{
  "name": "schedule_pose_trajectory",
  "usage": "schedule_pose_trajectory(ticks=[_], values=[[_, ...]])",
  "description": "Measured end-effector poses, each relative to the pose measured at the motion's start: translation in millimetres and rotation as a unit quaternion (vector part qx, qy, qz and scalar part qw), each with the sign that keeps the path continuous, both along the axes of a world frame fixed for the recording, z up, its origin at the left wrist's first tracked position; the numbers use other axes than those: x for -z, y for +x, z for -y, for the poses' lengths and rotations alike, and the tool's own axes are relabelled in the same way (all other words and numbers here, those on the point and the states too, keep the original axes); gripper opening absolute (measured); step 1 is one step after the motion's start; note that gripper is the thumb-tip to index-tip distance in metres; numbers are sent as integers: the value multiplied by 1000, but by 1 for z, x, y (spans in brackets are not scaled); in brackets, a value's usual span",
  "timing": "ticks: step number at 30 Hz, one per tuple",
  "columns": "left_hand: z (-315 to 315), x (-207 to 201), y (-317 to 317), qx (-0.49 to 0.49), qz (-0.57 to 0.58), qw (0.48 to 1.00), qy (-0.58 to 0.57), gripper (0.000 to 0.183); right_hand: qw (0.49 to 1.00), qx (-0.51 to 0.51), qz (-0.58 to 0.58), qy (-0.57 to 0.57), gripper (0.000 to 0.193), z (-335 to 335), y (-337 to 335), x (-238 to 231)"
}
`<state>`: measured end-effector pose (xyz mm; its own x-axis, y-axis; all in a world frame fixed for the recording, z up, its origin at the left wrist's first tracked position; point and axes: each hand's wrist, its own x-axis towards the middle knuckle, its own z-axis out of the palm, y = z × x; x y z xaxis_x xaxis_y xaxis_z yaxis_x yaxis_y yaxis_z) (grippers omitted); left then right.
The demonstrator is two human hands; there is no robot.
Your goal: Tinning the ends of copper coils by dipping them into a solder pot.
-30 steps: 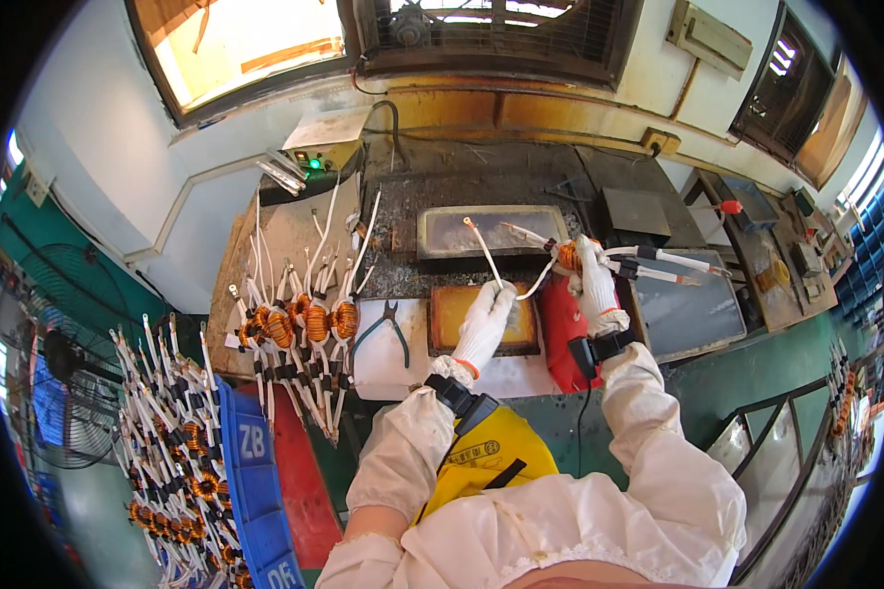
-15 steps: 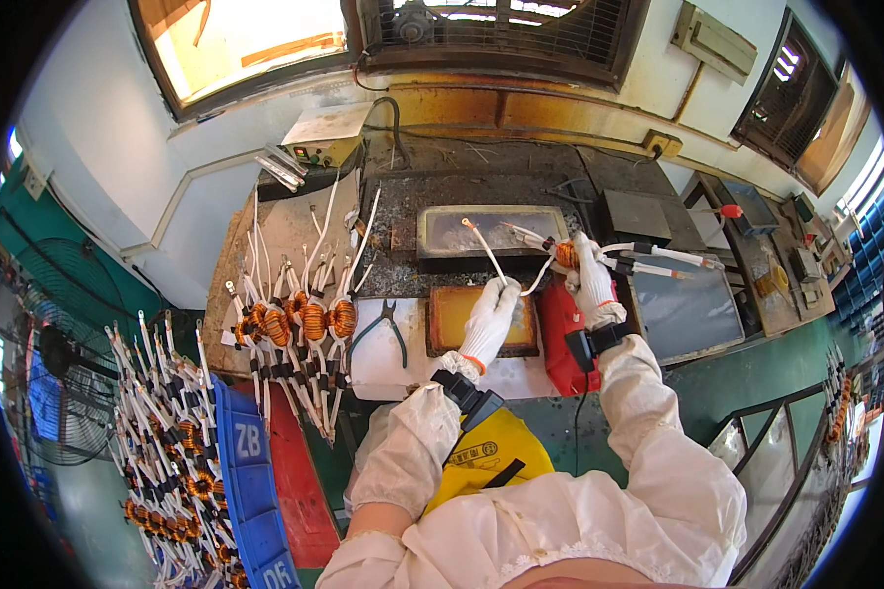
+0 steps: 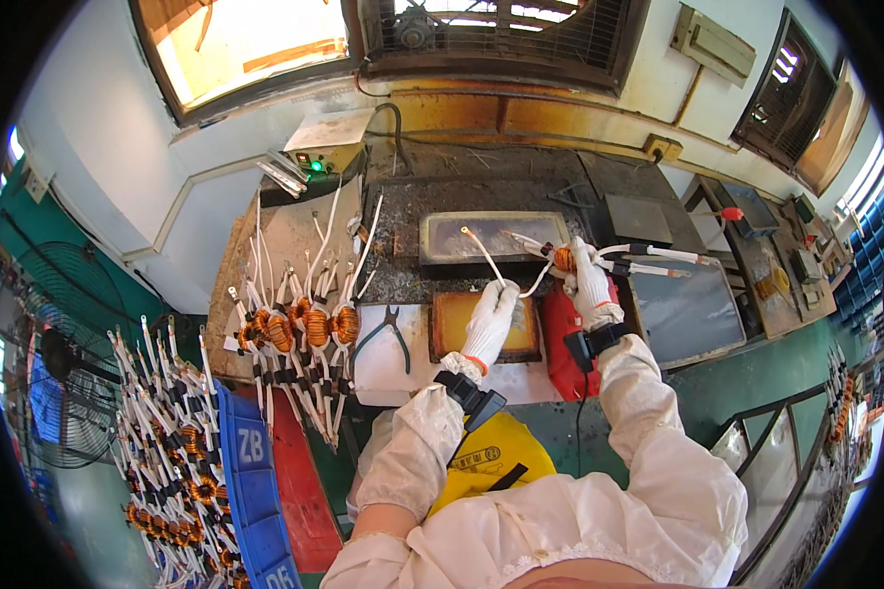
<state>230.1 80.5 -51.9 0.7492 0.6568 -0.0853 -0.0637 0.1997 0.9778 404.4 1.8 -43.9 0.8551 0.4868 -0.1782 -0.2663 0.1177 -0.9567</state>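
My right hand [image 3: 589, 287], in a white glove, is closed around a copper-wound toroidal coil [image 3: 564, 259]. White-sleeved leads [image 3: 648, 263] with metal ends stick out to its right. My left hand [image 3: 491, 316], gloved too, pinches one white lead [image 3: 483, 253] of that coil; its ring terminal points up and left. The lead's tip is over the near left part of a rectangular metal-rimmed pot [image 3: 491, 218] with a grey surface. Below my left hand lies a square tray [image 3: 452, 344] with an amber surface. Pliers [image 3: 395, 336] with dark handles rest on white paper to the left.
Several finished-looking coils with leads [image 3: 309, 324] stand at the bench's left. A blue bin [image 3: 250, 481] beside more coils is at lower left. A control box [image 3: 329, 147] sits at the back left. A red container [image 3: 564, 348] and a grey-surfaced tray [image 3: 688, 309] are on the right.
A green light now shows on the control box. Both hands keep their hold on the coil and its lead, with barely any movement.
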Motion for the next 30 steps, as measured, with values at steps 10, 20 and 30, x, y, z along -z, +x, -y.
schedule_pose_trajectory(ticks=[10, 20, 30], values=[[-12, 0, 1, 2, 11, 1000, -28, 26, 1000, -11, 8, -4, 27, -6, 0, -5], [-28, 21, 9, -9, 13, 1000, -21, 22, 996, 9, 25, -86, 29, -11, 2, -3], [-36, 26, 7, -22, 59, 988, -144, 18, 985, -37, 122, -112, 30, -12, -2, -7]])
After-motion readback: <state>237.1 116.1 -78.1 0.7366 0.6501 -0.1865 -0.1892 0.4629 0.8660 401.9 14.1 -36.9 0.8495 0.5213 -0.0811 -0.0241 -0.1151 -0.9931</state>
